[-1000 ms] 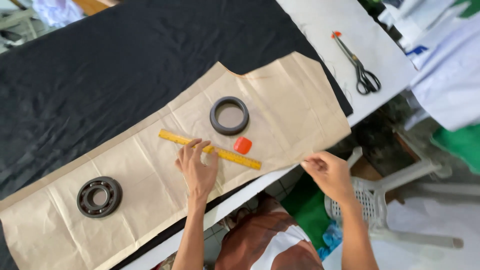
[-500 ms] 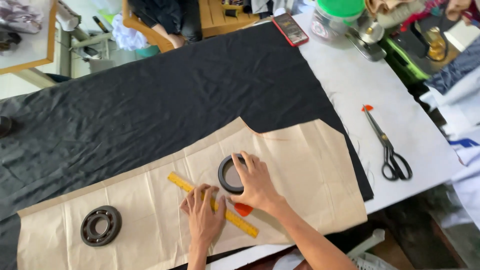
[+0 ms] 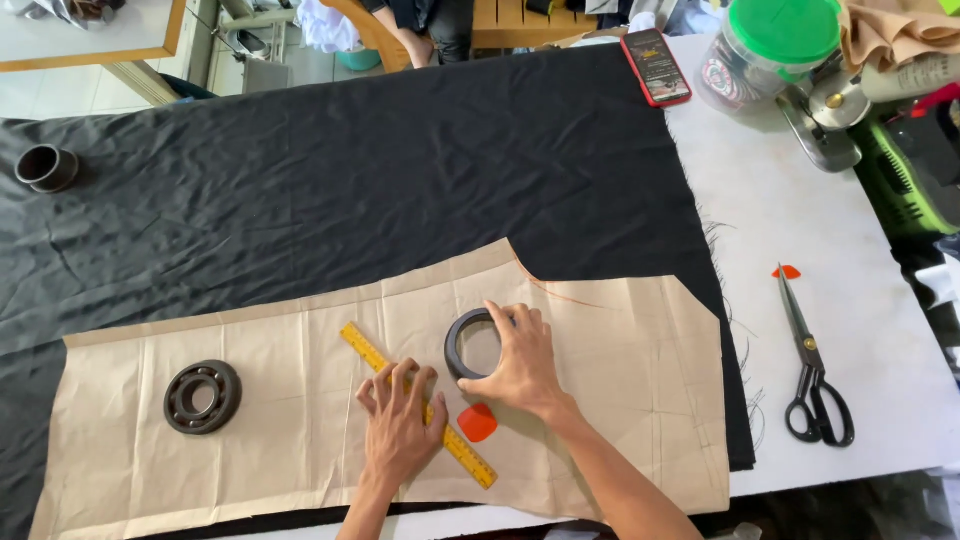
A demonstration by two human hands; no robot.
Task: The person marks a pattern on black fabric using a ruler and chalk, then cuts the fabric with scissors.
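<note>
A brown paper pattern [image 3: 250,420] lies on black fabric [image 3: 350,170] spread over the table. My left hand [image 3: 400,425] presses flat on a yellow ruler [image 3: 470,460] that runs diagonally across the paper. My right hand [image 3: 515,360] grips the right side of a black metal ring [image 3: 460,345] resting on the paper. An orange piece of tailor's chalk [image 3: 478,422] sits on the paper between my two hands, just below the ring. A dark ball bearing [image 3: 202,396] weighs the paper down at the left.
Black scissors [image 3: 815,385] with an orange chalk piece [image 3: 787,271] lie on the white table at right. A phone [image 3: 655,65], a green-lidded jar [image 3: 765,45] and a green cutting machine [image 3: 885,150] stand at the back right. A small black cylinder [image 3: 45,167] sits far left.
My right hand came in from the table's near edge onto the black ring and now grips it. My left hand stayed on the ruler. The view has tilted up toward the far side.
</note>
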